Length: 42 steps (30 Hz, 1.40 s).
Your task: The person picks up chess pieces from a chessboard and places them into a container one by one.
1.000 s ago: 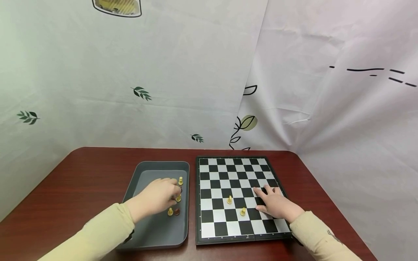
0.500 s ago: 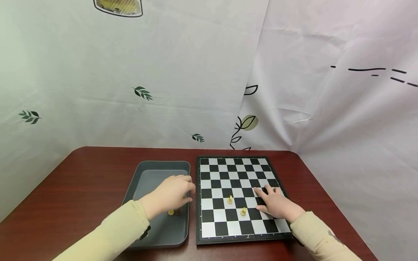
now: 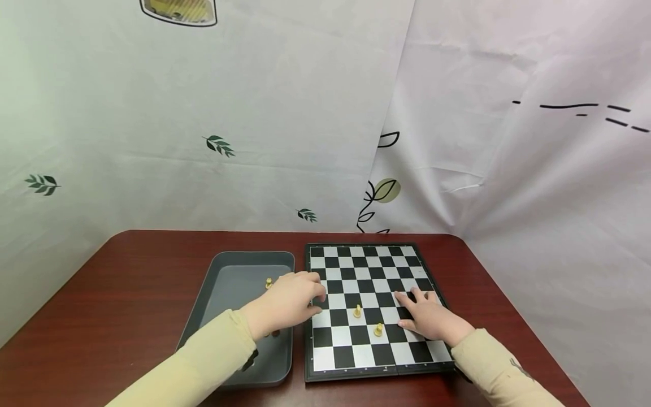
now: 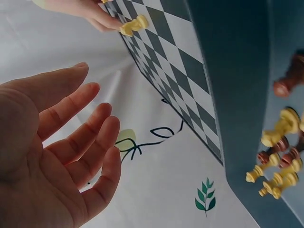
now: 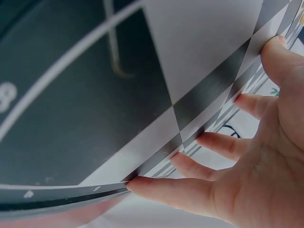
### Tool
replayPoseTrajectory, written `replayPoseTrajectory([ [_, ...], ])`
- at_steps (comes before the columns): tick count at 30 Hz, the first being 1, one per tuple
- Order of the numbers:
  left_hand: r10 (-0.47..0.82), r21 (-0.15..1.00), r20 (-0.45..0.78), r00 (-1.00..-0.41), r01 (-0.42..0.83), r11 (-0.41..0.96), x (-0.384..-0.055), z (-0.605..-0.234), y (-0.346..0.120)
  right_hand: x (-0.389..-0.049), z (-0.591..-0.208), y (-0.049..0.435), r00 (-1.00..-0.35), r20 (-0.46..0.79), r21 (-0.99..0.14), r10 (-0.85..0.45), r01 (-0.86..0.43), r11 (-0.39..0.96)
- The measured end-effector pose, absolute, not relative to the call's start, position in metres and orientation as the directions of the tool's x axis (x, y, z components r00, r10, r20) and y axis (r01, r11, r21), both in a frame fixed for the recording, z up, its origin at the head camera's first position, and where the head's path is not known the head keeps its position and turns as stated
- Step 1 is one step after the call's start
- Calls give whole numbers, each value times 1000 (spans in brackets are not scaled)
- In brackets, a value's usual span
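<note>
My left hand [image 3: 289, 299] hangs over the right rim of the grey tray [image 3: 236, 261] and the left edge of the chessboard [image 3: 351, 289]. In the left wrist view, the fingers [image 4: 95, 135] are loosely bent with nothing between them. Yellow and brown chess pieces [image 4: 280, 161] stand in the tray; the hand and sleeve hide most of them in the head view. Two yellow chess pieces stand on the board, one chess piece [image 3: 357, 311] farther back and one chess piece [image 3: 378, 329] nearer. My right hand [image 3: 431, 317] rests on the board's right side, fingers spread and holding nothing.
Tray and board lie side by side on a dark red table [image 3: 147, 265], with a narrow gap between them. A white printed cloth [image 3: 305, 113] hangs behind the table and along its right side.
My left hand has moved right, from above the chess pieces in the tray to the board's left edge. The right hand and the two pieces on the board stay put.
</note>
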<state>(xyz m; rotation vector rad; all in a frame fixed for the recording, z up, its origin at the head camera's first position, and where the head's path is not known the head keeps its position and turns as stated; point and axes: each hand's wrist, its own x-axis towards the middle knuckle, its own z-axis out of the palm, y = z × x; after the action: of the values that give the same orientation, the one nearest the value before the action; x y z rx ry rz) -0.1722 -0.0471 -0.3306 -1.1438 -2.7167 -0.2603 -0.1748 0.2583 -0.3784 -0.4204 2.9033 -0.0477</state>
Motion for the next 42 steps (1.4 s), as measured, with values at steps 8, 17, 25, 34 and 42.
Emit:
replayPoseTrajectory([
  [8, 703, 92, 238, -670, 736, 671, -176, -329, -33, -175, -378, 259, -938, -197, -66, -286, -279, 958],
  [17, 694, 130, 203, -690, 722, 680, -180, -332, -18, -180, -377, 259, -937, -214, -73, -278, -268, 961],
  [25, 683, 142, 154, -714, 700, 700, -184, -339, -6, -182, -375, 257, -933, -230, -74, -277, -267, 961],
  [34, 687, 130, 128, -716, 698, 704, -189, -346, 4, -182, -377, 258, -933, -228, -65, -279, -271, 960],
  [42, 695, 133, 114, -709, 705, 697, -191, -349, 14, -182, -376, 258, -932, -232, -76, -279, -269, 960],
])
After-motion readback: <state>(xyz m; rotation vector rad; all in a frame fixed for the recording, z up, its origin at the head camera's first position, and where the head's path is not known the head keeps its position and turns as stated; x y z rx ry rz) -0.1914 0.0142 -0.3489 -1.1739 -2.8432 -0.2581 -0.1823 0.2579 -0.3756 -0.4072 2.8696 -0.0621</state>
